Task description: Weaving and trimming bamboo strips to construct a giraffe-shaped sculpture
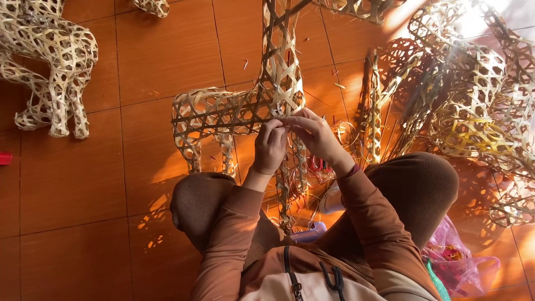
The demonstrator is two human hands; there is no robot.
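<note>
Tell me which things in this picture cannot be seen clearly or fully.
- Head view: the fingertips of the left hand and right hand overlap on the woven bamboo frame, so the grip of each is unclear.
- The frame's upper part is cut off by the top edge.
- The finished woven figure is cut off by the left edge.
- The pink plastic bag: its contents are too small to tell.

Bare floor [72, 184] leftward; woven pile [473, 106] crowding the right.

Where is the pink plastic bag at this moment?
In the head view, the pink plastic bag lies on the tiled floor at lower right, beside the person's right knee, below the woven bamboo pieces.
</note>
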